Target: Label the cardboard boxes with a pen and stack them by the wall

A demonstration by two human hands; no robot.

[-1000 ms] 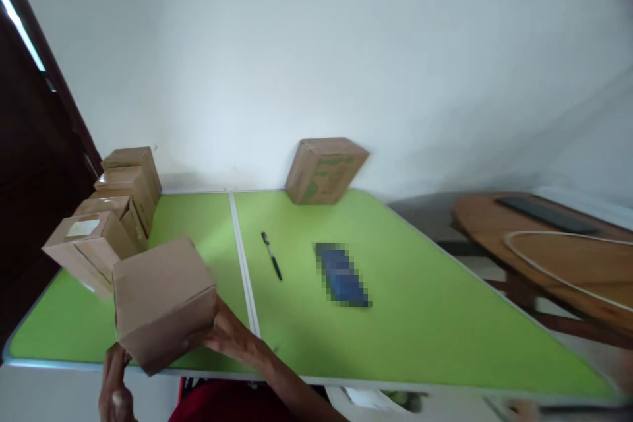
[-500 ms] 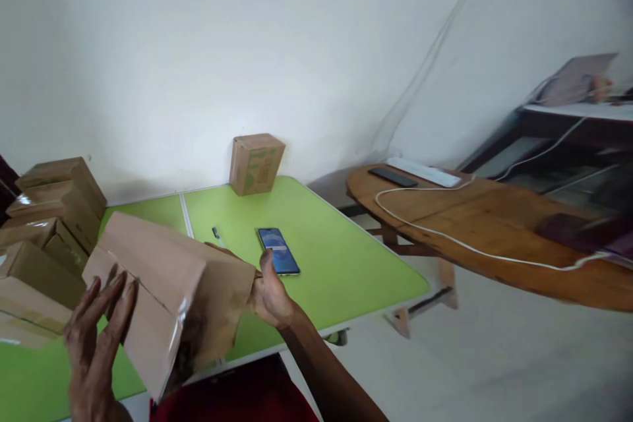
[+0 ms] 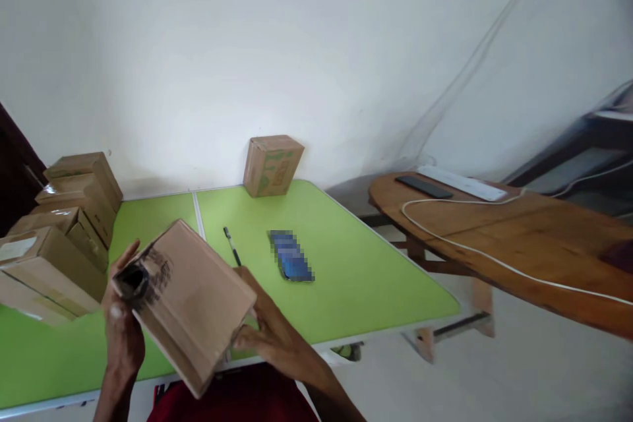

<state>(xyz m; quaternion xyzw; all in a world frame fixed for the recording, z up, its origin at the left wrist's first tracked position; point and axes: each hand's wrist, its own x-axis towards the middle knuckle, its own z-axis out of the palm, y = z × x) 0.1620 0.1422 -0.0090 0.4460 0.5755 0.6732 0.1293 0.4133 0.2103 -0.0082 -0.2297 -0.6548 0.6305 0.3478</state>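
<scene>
A brown cardboard box (image 3: pixel 202 290) is held tilted above the near edge of the green table (image 3: pixel 346 303). Its upward face has a dark hole at one corner, with black scribbled marks around it. My left hand (image 3: pixel 123 323) grips the box at that holed corner, thumb in front. At the opposite side, my right hand (image 3: pixel 267 326) holds the box's right edge; some of its fingers are behind the box. Just beyond the right hand lies a black-and-white pen (image 3: pixel 231 247), and right of it a phone (image 3: pixel 291 256).
Several closed cardboard boxes (image 3: pixel 69 244) stand in a row at the table's left. One box (image 3: pixel 273 166) with green print sits against the wall at the back. To the right, a wooden table (image 3: pixel 494 231) carries a dark phone (image 3: pixel 424 186), a white strip and a white cable (image 3: pixel 459 247).
The box has been turned in my hands, so the face with the hole and black marks now shows. My left hand has shifted to its corner. The view has swung slightly left.
</scene>
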